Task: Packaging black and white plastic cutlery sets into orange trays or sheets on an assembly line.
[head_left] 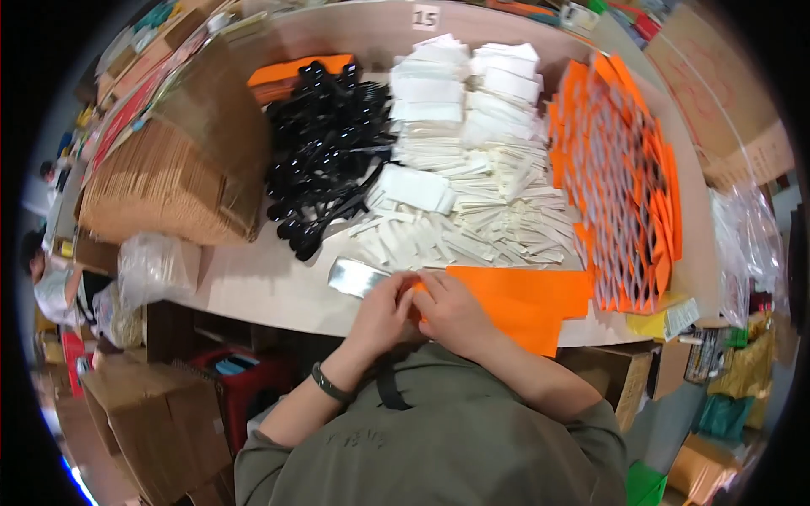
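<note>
Looking down, head view: left hand [384, 310] and right hand [457, 314] are seen curled together; an orange bit [419, 288] shows between, but whether it's gripped honestly can't be told; the orange sheets [525, 297] are laid flat just rightward, long axis left-to-right, right hand nearer.

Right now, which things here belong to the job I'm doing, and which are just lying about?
Likely in the job:
orange sheets, beside your right hand
silver item, near your left hand
white slips
black plastic pieces

Probably just lying about:
cardboard box, lower left
clear plastic bag, far right
</note>
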The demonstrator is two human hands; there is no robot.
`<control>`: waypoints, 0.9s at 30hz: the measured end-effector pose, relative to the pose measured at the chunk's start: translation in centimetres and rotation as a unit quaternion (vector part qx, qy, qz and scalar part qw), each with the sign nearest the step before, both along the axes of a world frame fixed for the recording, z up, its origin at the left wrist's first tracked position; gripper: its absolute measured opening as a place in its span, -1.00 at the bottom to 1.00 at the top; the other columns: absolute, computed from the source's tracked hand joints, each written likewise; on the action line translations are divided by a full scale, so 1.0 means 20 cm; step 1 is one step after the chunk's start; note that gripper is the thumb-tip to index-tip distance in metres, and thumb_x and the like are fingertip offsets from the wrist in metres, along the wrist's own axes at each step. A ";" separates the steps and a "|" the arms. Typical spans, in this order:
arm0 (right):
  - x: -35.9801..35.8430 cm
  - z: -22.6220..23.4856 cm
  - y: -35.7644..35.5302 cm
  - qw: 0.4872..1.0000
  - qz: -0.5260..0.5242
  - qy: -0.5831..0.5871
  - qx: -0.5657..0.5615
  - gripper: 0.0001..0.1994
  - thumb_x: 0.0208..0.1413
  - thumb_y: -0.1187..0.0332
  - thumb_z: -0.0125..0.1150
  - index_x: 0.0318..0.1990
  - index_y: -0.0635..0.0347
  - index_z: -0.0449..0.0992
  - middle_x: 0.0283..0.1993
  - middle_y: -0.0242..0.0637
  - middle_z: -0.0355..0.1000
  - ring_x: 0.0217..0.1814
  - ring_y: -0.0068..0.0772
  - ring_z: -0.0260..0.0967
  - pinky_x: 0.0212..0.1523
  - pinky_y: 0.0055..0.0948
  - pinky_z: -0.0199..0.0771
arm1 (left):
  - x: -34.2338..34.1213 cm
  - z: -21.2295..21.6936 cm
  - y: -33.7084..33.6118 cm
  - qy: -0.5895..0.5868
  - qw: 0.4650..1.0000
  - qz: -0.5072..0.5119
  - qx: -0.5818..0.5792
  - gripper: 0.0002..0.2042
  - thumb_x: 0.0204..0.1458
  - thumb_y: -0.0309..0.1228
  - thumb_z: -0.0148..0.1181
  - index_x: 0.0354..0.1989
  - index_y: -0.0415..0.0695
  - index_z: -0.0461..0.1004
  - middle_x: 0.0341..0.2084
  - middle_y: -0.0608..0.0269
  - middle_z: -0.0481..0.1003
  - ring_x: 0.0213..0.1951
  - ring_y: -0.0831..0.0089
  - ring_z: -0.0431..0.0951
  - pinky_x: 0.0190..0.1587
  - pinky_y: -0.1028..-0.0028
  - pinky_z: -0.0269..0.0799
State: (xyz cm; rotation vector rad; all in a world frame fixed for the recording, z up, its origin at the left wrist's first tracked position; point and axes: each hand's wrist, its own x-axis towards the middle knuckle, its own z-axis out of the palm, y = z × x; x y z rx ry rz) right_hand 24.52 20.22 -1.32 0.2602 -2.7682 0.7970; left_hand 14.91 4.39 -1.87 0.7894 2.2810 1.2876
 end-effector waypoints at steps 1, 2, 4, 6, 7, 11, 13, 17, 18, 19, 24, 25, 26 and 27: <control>0.00 -0.01 0.00 1.000 -0.006 -0.007 -0.022 -0.60 -0.23 0.37 0.41 -0.18 0.25 0.45 0.03 0.01 0.40 0.09 0.07 0.35 0.10 -0.11 0.41 | 0.04 -0.01 0.02 -0.019 0.998 -0.040 0.045 -0.66 0.20 -0.45 0.15 0.12 -0.29 0.39 -0.17 0.02 0.56 -0.16 0.30 0.59 -0.05 0.39 0.47; 0.01 -0.01 0.01 0.999 0.015 -0.015 -0.038 -0.65 -0.19 0.36 0.35 -0.19 0.22 0.44 -0.02 -0.02 0.39 0.03 0.05 0.36 0.02 -0.13 0.43 | 0.03 0.03 0.00 -0.102 0.994 -0.033 0.033 -0.65 0.22 -0.46 0.12 0.15 -0.29 0.36 -0.17 0.01 0.56 -0.14 0.30 0.59 -0.03 0.38 0.47; 0.01 -0.03 0.00 0.999 0.035 0.004 -0.039 -0.71 -0.12 0.34 0.27 -0.20 0.20 0.44 -0.10 -0.04 0.38 -0.04 0.02 0.37 -0.07 -0.16 0.44 | 0.00 0.11 -0.15 -0.182 0.982 -0.002 0.050 -0.47 0.14 -0.40 0.25 0.25 -0.30 0.24 -0.13 -0.03 0.54 -0.12 0.15 0.60 -0.01 0.27 0.48; 0.02 -0.04 -0.04 0.996 0.031 0.078 -0.027 -0.76 -0.07 0.34 0.22 -0.23 0.20 0.44 -0.18 -0.03 0.39 -0.09 0.01 0.38 -0.13 -0.16 0.45 | 0.01 0.29 -0.26 0.245 0.965 -0.041 -0.080 -0.33 -0.06 -0.38 0.40 0.25 -0.23 0.27 -0.19 0.07 0.52 -0.11 0.09 0.54 0.10 0.18 0.40; 0.02 0.00 -0.06 0.990 0.038 0.133 -0.030 -0.79 -0.04 0.34 0.19 -0.24 0.20 0.45 -0.24 -0.03 0.39 -0.13 0.00 0.38 -0.17 -0.16 0.45 | 0.01 0.31 -0.28 0.420 0.899 -0.035 -0.117 -0.31 -0.13 -0.38 0.43 0.24 -0.20 0.29 -0.24 0.13 0.51 -0.11 0.08 0.51 0.14 0.16 0.36; -0.06 0.29 -0.09 0.997 0.064 0.048 -0.012 -0.83 0.04 0.33 0.14 -0.27 0.22 0.46 -0.28 -0.01 0.41 -0.18 0.02 0.43 -0.21 -0.08 0.45 | -0.17 0.11 -0.27 0.497 0.857 -0.097 -0.100 -0.67 -0.27 -0.54 0.29 -0.24 -0.11 0.42 -0.46 0.17 0.36 -0.37 0.13 0.40 -0.25 0.17 0.34; -0.12 0.55 0.15 0.996 0.079 -0.021 -0.039 -0.80 0.11 0.29 0.12 -0.27 0.27 0.44 -0.26 0.02 0.44 -0.20 0.06 0.47 -0.22 -0.02 0.46 | -0.20 0.28 -0.19 0.513 0.855 -0.037 -0.057 -0.64 -0.29 -0.55 0.31 -0.22 -0.15 0.42 -0.51 0.13 0.37 -0.46 0.08 0.40 -0.40 0.22 0.33; -0.04 0.81 1.03 0.915 -0.087 0.074 -0.387 -0.85 0.14 0.36 0.21 -0.20 0.23 0.51 -0.08 -0.10 0.46 -0.16 -0.25 0.45 -0.20 -0.29 0.51 | -0.16 0.38 -0.14 0.089 0.990 0.063 -0.092 -0.61 -0.15 -0.43 0.39 -0.15 -0.23 0.40 -0.38 0.14 0.48 -0.41 0.26 0.48 -0.37 0.33 0.36; 0.05 0.82 1.05 0.912 -0.073 0.060 -0.400 -0.85 0.14 0.36 0.21 -0.20 0.23 0.51 -0.08 -0.10 0.46 -0.16 -0.25 0.45 -0.20 -0.29 0.51 | -0.16 0.31 -0.16 -0.001 0.992 -0.003 -0.128 -0.57 -0.13 -0.39 0.41 -0.09 -0.25 0.40 -0.34 0.18 0.51 -0.37 0.33 0.49 -0.33 0.36 0.40; 0.10 0.86 1.02 0.982 -0.142 0.064 -0.106 -0.78 0.05 0.33 0.31 -0.19 0.21 0.51 0.05 -0.04 0.39 0.06 -0.10 0.35 0.03 -0.20 0.41 | -0.15 0.23 -0.19 -0.091 0.982 -0.056 -0.153 -0.53 -0.10 -0.34 0.43 -0.04 -0.26 0.40 -0.30 0.22 0.53 -0.34 0.40 0.50 -0.28 0.38 0.43; 0.13 0.15 0.57 0.981 0.110 -0.094 0.131 -0.58 -0.03 0.08 0.42 -0.21 0.27 0.53 0.24 0.09 0.29 0.34 0.10 0.19 0.32 0.01 0.17 | 0.12 0.16 0.04 -0.096 0.960 -0.248 0.090 -0.50 -0.13 -0.31 0.40 0.00 -0.24 0.40 -0.13 0.05 0.46 -0.19 0.34 0.49 -0.13 0.40 0.46; 0.11 -0.05 0.52 0.979 0.150 -0.033 0.132 -0.58 -0.03 0.07 0.41 -0.24 0.29 0.52 0.21 0.11 0.29 0.31 0.11 0.20 0.28 0.03 0.19 | 0.15 0.14 0.08 -0.034 0.946 -0.303 0.112 -0.48 -0.14 -0.31 0.40 0.02 -0.22 0.40 -0.06 -0.01 0.44 -0.13 0.29 0.50 -0.09 0.37 0.46; 0.07 -0.02 0.43 0.979 0.156 -0.031 0.129 -0.58 -0.03 0.07 0.41 -0.24 0.29 0.52 0.21 0.11 0.29 0.31 0.11 0.20 0.28 0.03 0.19 | 0.17 0.16 0.10 0.048 0.947 -0.288 0.131 -0.54 -0.16 -0.34 0.37 -0.04 -0.20 0.44 -0.19 0.00 0.49 -0.20 0.23 0.53 -0.13 0.34 0.47; 0.04 0.02 0.35 0.986 0.117 -0.026 0.119 -0.61 0.00 0.10 0.37 -0.26 0.28 0.50 0.17 0.09 0.32 0.25 0.11 0.24 0.15 -0.02 0.28 | 0.14 0.19 0.07 0.048 0.949 -0.284 0.126 -0.54 -0.16 -0.34 0.37 -0.04 -0.20 0.44 -0.19 0.00 0.49 -0.20 0.23 0.53 -0.13 0.34 0.47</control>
